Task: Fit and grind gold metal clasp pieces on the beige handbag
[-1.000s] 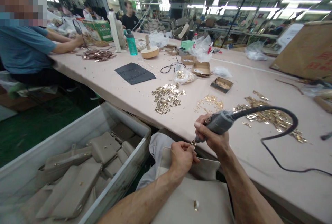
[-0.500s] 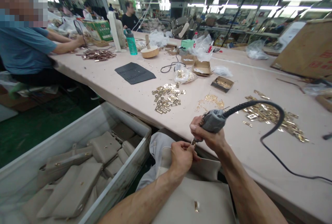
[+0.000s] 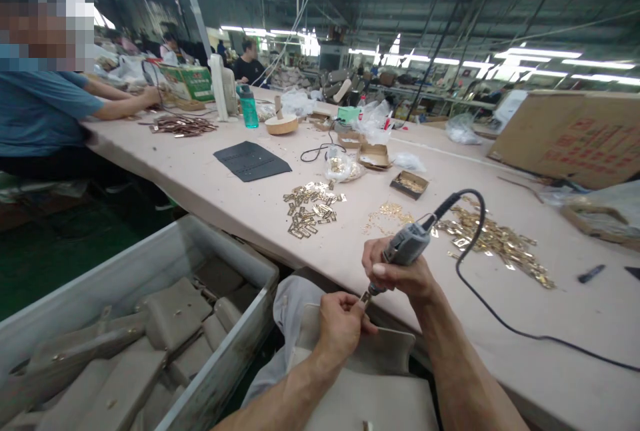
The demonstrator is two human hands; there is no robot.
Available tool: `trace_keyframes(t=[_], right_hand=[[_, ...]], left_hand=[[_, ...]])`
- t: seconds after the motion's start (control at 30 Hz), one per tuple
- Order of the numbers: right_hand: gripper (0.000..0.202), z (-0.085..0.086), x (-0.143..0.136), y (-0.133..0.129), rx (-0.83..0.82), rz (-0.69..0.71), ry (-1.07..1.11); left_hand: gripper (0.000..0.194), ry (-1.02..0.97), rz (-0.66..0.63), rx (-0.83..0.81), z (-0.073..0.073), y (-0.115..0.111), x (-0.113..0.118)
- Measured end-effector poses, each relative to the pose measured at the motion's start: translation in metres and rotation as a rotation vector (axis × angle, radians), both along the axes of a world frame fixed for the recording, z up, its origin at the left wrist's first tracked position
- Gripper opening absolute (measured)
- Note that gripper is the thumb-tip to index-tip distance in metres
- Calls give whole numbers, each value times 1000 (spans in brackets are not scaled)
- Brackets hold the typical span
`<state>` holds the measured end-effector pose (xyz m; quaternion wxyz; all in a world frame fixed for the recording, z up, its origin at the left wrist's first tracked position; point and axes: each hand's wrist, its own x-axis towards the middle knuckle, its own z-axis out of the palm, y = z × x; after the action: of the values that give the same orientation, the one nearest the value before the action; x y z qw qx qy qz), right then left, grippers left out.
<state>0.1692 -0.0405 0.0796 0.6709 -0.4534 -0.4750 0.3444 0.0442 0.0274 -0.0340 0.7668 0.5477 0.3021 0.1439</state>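
My right hand (image 3: 400, 270) is wrapped round a grey electric screwdriver (image 3: 407, 242), which tilts down to the left with its black cord rising from the back end. At its tip is a small gold metal plate (image 3: 367, 297) on the flap edge of a beige handbag (image 3: 375, 398). My left hand (image 3: 343, 324) pinches the plate and the flap edge between thumb and fingers; the fingertips partly hide the spot. The handbag lies on my lap, its flap raised, with a gold fitting (image 3: 367, 426) on its front at the bottom of the view.
A white bin (image 3: 225, 358) of beige bags stands at left. On the table are gold plates (image 3: 311, 208), tiny gold pieces (image 3: 390, 216), a larger hardware pile (image 3: 493, 238), a small box (image 3: 409, 184) and a black sheet (image 3: 253, 160). A co-worker (image 3: 40, 111) sits at far left.
The view has tilted up and turned slightly right. The screwdriver now points down more steeply at the plate, its tip against it. Both hands keep their holds.
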Motion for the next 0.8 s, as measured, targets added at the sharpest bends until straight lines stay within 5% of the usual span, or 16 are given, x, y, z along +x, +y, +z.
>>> trace_keyframes(t=[0.27,0.47,0.63,0.8], right_hand=[[20,17,107,-44,479,-634,491],[34,-24,176,-61,499,-902,636],[37,-64,194,-61,470,-990,696],[36,-83,204,-58,459,-1054,765]], left_hand=[[33,-37,28,-42,-8,-1,5],[51,42,84,-2,-6,-3,9],[56,78,60,38,-9,-1,10],[62,97,52,47,-11,-1,10]])
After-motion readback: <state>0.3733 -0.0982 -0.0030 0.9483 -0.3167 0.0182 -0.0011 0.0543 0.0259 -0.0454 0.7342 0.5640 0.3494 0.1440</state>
